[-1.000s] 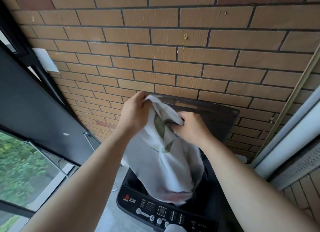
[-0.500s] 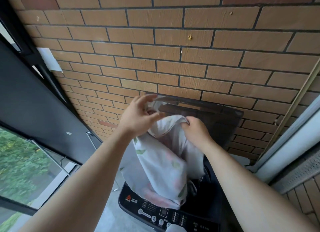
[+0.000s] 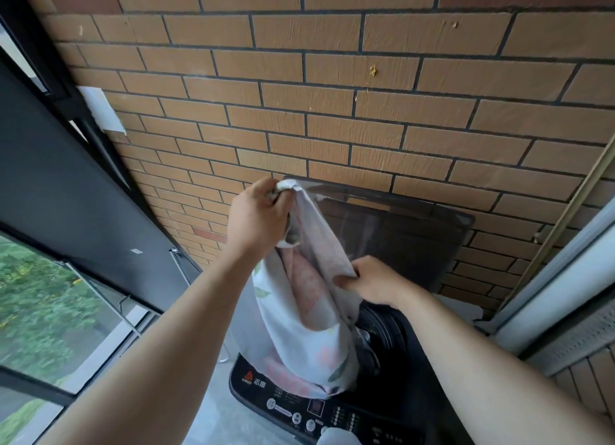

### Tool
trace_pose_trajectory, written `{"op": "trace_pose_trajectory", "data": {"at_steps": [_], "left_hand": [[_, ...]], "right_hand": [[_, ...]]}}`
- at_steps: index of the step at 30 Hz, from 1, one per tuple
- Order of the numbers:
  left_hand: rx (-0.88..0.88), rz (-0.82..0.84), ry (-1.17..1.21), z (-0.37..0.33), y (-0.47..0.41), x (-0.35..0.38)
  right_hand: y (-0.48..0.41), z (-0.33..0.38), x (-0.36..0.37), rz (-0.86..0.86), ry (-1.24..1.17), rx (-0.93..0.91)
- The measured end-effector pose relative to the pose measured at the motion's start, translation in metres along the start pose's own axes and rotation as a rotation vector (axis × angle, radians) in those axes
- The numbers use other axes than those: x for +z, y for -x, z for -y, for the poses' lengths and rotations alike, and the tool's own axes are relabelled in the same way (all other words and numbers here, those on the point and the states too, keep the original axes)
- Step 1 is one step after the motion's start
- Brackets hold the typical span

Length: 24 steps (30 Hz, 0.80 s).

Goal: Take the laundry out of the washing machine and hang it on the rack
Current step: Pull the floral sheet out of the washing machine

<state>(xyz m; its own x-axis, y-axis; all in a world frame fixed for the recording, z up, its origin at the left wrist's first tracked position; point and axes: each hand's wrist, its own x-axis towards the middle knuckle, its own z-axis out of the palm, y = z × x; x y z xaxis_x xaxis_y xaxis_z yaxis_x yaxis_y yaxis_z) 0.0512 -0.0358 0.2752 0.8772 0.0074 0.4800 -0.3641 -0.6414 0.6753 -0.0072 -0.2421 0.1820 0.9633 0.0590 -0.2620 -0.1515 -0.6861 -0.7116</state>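
A: We've got our left hand (image 3: pixel 256 218) up high, fingers curled tight round the cloth's (image 3: pixel 299 328) bunched top.
B: And our right hand (image 3: pixel 376 281) pinches its edge lower down. The cloth hangs over the open washer (image 3: pixel 332 411), lid (image 3: pixel 416 238) raised behind it.

Tan brick wall (image 3: pixel 332 111); dark-framed window (image 3: pixel 50 278) left.

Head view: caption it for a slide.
Left hand and right hand hold a floral cloth over the open washing machine.
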Motion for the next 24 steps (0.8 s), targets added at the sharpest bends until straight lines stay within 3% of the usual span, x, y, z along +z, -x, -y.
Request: {"op": "trace_pose_trajectory", "data": {"at_steps": [3,6,8,11,13,19,24], "left_hand": [[-0.116,0.004,0.011,0.003,-0.002,-0.006],[-0.166,0.03,-0.043,0.013,0.0,-0.007],[-0.173,0.024,-0.01,0.019,0.001,-0.006],[-0.25,0.15,0.287,0.017,0.005,-0.003],[-0.231,0.287,0.421,0.011,0.009,-0.002],[-0.226,0.651,0.243,0.012,0.013,-0.002],[-0.106,0.797,0.142,0.017,0.012,-0.007]], "right_hand": [[-0.003,-0.011,0.005,-0.016,0.05,0.074],[-0.004,-0.001,-0.009,-0.205,0.071,0.041],[-0.004,0.022,-0.02,-0.386,0.046,-0.113],[-0.002,0.066,-0.03,-0.551,-0.02,-0.367],[0.0,0.081,-0.035,-0.559,-0.112,-0.431],[-0.001,0.058,-0.031,-0.48,-0.293,-0.345],[-0.005,0.032,-0.016,-0.39,-0.344,-0.268]]}}
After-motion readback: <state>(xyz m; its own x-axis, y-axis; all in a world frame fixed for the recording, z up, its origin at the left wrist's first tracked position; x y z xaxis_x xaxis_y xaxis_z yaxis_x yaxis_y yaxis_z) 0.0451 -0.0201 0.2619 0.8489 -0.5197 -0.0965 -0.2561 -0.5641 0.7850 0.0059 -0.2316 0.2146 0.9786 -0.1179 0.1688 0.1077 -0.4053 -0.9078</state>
